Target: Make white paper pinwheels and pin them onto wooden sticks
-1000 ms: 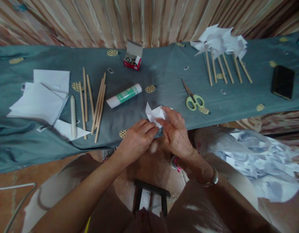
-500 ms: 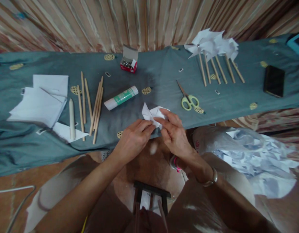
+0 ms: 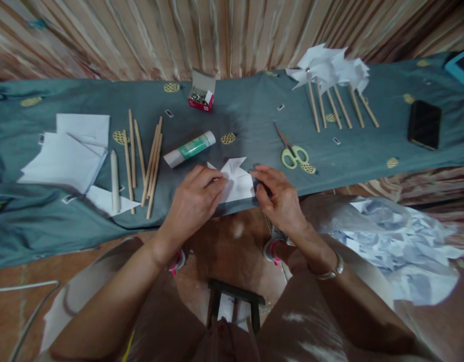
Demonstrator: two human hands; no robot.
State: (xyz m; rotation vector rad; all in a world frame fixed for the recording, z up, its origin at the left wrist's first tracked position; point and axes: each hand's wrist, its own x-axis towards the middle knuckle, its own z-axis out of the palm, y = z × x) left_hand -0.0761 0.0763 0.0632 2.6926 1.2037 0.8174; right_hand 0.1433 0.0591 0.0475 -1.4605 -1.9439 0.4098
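A partly folded white paper pinwheel (image 3: 237,186) lies at the front edge of the cloth-covered table, some of its points bent inward. My left hand (image 3: 197,196) pinches it on its left side, thumb and fingertips together over the paper. At the paper's right edge is my right hand (image 3: 279,196), thumb and fingers apart, with nothing between them. Beyond my left hand lies a glue stick (image 3: 192,148) with a green label. Green-handled scissors (image 3: 292,151) rest beyond my right hand.
Wooden sticks (image 3: 152,166), a white candle-like stick (image 3: 115,181) and white paper sheets (image 3: 62,161) lie left. A red box of pins (image 3: 201,100) stands at the back. Finished pinwheels (image 3: 326,70) and a dark phone (image 3: 425,124) lie right. A plastic bag of paper scraps (image 3: 397,246) hangs low right.
My right hand has moved off the paper's middle to its right and opened. The paper has turned, showing a flat unfolded part towards me. My left hand has shifted left, still on it.
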